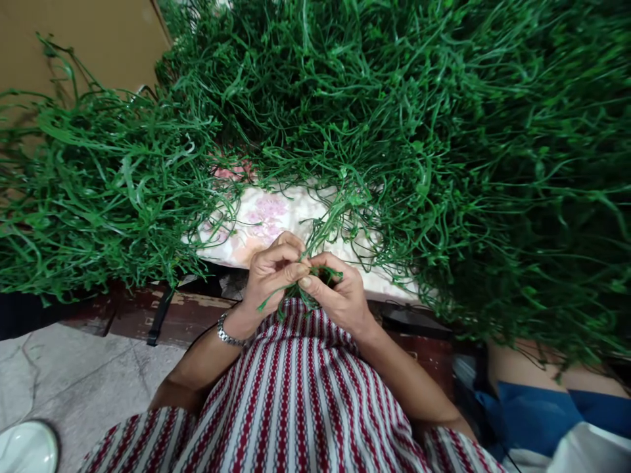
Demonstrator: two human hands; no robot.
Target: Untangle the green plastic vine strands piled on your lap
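My left hand (276, 269) and my right hand (340, 289) meet in front of my waist, both closed with thumbs and fingers pinched together. Between them is a small bunch of thin green stems (325, 230), glossy like plastic foliage. Its strands stick up beyond the fingertips, and some loose ends hang below. Which strand each fingertip pinches is partly hidden. Just past the hands lies a white cloth with a pink flower print (266, 210).
A big heap of similar green stems (345, 85) spreads across the back and right, with a smaller pile (108, 190) at left. Brown cardboard (98, 39) stands behind. A white round object (27, 450) is on the tiled floor, and blue-and-white items (537, 407) lie lower right.
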